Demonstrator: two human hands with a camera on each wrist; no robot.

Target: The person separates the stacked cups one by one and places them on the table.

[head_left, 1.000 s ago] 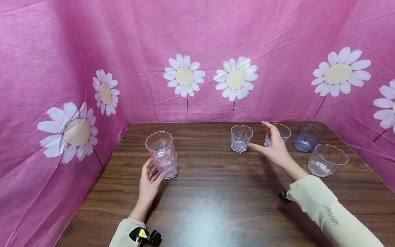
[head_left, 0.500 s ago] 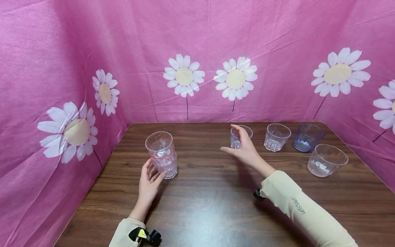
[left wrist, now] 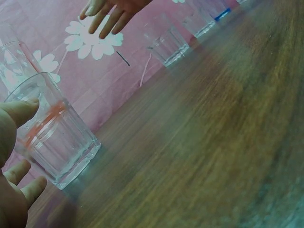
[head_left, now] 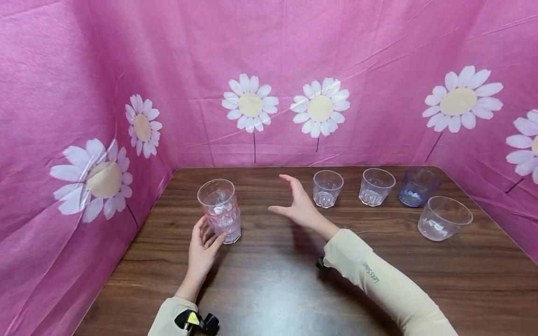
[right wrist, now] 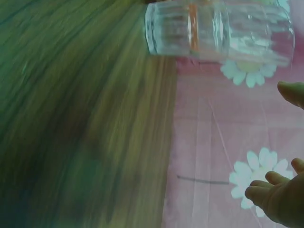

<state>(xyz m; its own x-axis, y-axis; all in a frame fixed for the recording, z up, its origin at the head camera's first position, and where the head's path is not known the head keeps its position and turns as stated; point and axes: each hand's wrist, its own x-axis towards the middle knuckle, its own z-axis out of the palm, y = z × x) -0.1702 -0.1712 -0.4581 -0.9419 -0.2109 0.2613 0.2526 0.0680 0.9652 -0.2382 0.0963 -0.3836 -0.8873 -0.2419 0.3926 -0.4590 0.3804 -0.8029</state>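
On the left of the table, my left hand [head_left: 203,248] holds a stack of clear tumblers [head_left: 220,205] near its base, thumb on the near side and fingers behind. The stack stands upright, and a reddish-orange band shows partway up it in the left wrist view [left wrist: 57,137]. Right of the stack, my right hand [head_left: 303,209] hovers with thumb and fingers spread apart, touching nothing. A small clear tumbler [head_left: 328,189] stands just behind and to the right of it. Seen from the right wrist, the stack [right wrist: 204,28] lies ahead of the parted fingers.
Toward the right stand another clear tumbler [head_left: 376,186], a blue-tinted tumbler [head_left: 419,187] and a wider clear cup [head_left: 444,218], all upright and apart. Behind the brown wooden table [head_left: 273,280] hangs a pink curtain [head_left: 277,42] with white daisies.
My right hand has moved left, from in front of the clear tumblers toward the stack, uncovering them. The left hand and the stack have stayed put.
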